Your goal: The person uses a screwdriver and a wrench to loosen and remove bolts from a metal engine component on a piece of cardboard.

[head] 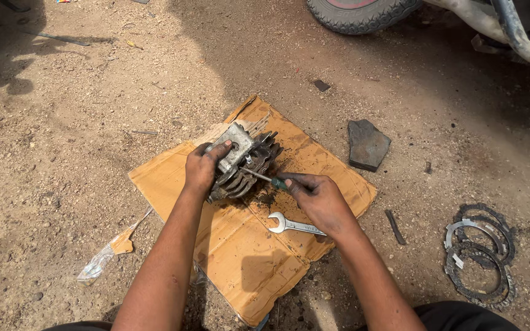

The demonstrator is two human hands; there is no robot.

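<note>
Gripping one engine part [240, 160], left hand [201, 168], right hand [317, 196], one screwdriver [265, 178], one wrench [294, 224]

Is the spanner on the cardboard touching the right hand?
Cannot tell. In the head view the spanner's handle end runs under the right hand, which hides any contact; its open jaw end lies free on the cardboard.

A flattened brown cardboard sheet [240, 257] lies on the dirt; no labels, signs, screens.
</note>
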